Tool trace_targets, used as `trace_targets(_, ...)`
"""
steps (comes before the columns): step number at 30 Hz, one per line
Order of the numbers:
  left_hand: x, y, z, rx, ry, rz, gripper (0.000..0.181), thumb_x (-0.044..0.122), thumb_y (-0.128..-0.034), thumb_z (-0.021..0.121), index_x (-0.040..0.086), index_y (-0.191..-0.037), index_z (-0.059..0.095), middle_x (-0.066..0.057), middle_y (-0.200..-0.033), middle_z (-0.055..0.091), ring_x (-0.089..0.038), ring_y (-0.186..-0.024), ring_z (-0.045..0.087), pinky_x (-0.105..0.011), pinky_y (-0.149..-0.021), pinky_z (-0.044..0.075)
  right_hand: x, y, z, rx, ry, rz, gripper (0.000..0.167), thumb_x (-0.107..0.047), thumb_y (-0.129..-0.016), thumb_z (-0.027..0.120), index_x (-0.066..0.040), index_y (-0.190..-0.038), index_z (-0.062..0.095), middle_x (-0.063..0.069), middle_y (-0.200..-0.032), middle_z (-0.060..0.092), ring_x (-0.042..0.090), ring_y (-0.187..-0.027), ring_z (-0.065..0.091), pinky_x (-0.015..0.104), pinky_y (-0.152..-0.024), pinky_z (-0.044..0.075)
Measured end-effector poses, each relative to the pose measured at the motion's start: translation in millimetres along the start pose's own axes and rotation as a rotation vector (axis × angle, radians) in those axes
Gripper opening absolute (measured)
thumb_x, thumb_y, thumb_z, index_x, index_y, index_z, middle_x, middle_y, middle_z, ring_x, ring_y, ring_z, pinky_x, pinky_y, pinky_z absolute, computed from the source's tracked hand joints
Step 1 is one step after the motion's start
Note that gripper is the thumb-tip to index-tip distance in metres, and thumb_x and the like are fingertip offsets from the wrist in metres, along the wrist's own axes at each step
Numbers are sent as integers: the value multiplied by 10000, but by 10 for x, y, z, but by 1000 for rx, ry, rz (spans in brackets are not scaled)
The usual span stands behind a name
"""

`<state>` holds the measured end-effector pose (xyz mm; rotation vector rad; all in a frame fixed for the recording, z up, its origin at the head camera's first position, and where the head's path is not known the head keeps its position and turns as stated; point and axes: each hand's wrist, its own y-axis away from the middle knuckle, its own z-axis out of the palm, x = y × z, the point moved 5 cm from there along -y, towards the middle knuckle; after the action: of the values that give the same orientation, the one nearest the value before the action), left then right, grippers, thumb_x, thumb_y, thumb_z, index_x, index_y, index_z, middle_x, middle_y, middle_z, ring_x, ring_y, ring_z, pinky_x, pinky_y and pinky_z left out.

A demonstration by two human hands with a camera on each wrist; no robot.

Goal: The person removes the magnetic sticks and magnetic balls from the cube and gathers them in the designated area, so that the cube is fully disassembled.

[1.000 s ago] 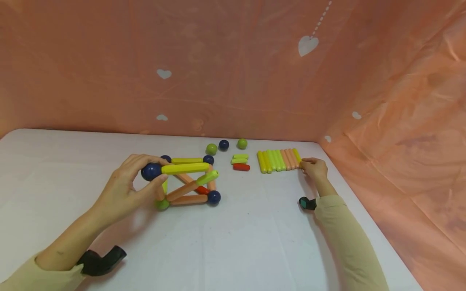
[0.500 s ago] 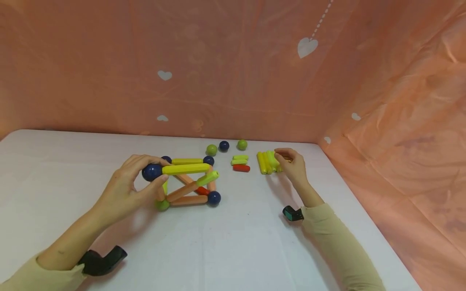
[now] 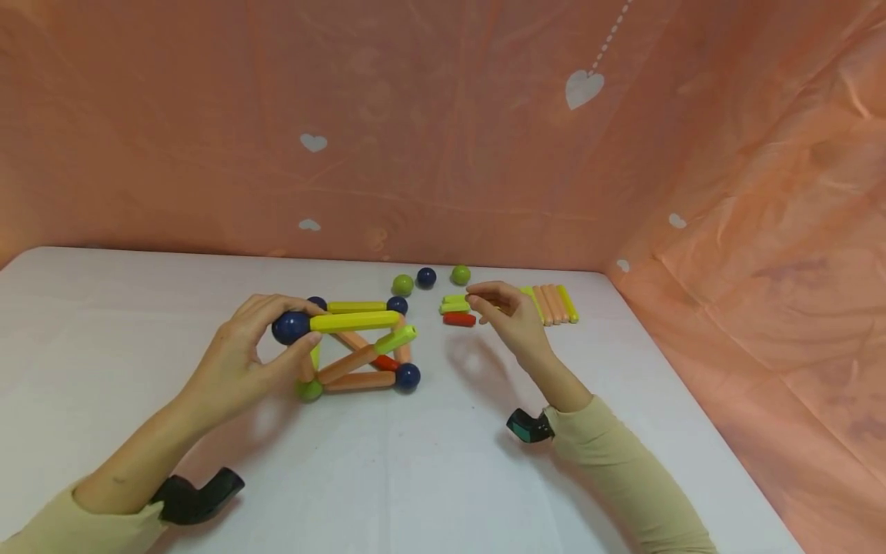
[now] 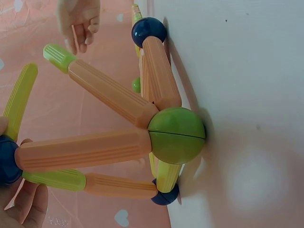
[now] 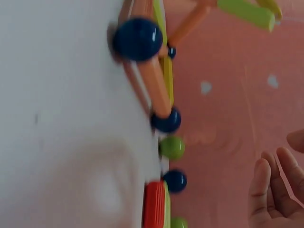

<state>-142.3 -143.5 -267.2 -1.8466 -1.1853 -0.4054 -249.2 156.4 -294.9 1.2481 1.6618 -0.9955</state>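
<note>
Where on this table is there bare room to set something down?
Free: the front of the table, between the forearms, and the left side, beyond the left hand. Crowded: back middle to right, with loose balls, loose sticks and the right hand; also where the stick frame stands.

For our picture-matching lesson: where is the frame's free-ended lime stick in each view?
Head: lime stick slightly left of and below centre.
Left wrist: lime stick at upper left.
Right wrist: lime stick at upper right, by the top edge.
Shared landmark: the peach stick joined to it.
</note>
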Motion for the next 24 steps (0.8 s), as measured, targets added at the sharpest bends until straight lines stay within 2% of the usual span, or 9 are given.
trace_targets(3, 0, -1, 1, -2, -1, -2, 284, 74, -858, 702, 67, -1129, 618, -88, -1110, 628, -214, -1091, 488, -529, -899, 408, -78, 34, 135, -67, -30, -42, 264, -121, -933, 614, 16, -1157, 636, 154, -1129, 650, 258, -995, 620, 236, -760, 534)
trace_targets(7, -3, -3, -5, 4, -10, 3, 280, 83, -861, 700, 68, -1128, 618, -82, -1107, 632, -202, -1084, 492, -498, -889, 409, -171, 77, 345, -160, -88, -98, 257, -77, -933, 599, 50, -1155, 624, 206, -1127, 648, 288, -972, 633, 233, -722, 517)
trace_targets(10, -9, -5, -5, 5, -9, 7, 282, 79, -859, 702, 69, -1128, 618, -84, -1109, 633, -205, -1084, 492, -499, -888, 407, -237, 109, 510, -231, -104, -145, 262, -79, -943, 589, 52, -1168, 618, 203, -1139, 650, 243, -973, 632, 227, -781, 520)
trace_targets(12, -15, -5, -4, 3, -4, 6, 286, 69, -854, 703, 70, -1128, 618, -89, -1111, 632, -213, -1087, 490, -511, -889, 405, -281, 121, 611, -281, -107, -197, 275, -92, -949, 581, 57, -1177, 612, 207, -1151, 643, 277, -1000, 612, 230, -825, 512)
trace_targets(15, -20, -7, -1, 4, -1, 5, 288, 63, -850, 706, 70, -1125, 619, -89, -1112, 633, -211, -1086, 488, -514, -889, 402, -357, 136, 739, -347, -109, -271, 317, -143, -947, 594, 44, -1203, 605, 193, -1184, 629, 211, -1006, 592, 248, -877, 497)
trace_targets(19, -20, -8, -1, 0, 0, 4, 279, 82, -859, 702, 68, -1125, 618, -92, -1112, 632, -217, -1084, 490, -525, -892, 401, -446, 138, 865, -395, -100, -320, 346, -138, -920, 629, 28, -1223, 601, 163, -1195, 618, 128, -962, 562, 292, -872, 489)
trace_targets(24, -12, -6, -3, -4, -1, 4, 277, 92, -865, 699, 70, -1129, 618, -89, -1110, 632, -215, -1082, 490, -521, -888, 402, -535, 129, 958, -424, -123, -340, 324, -62, -900, 643, 36, -1207, 606, 162, -1161, 623, 138, -901, 559, 266, -795, 495)
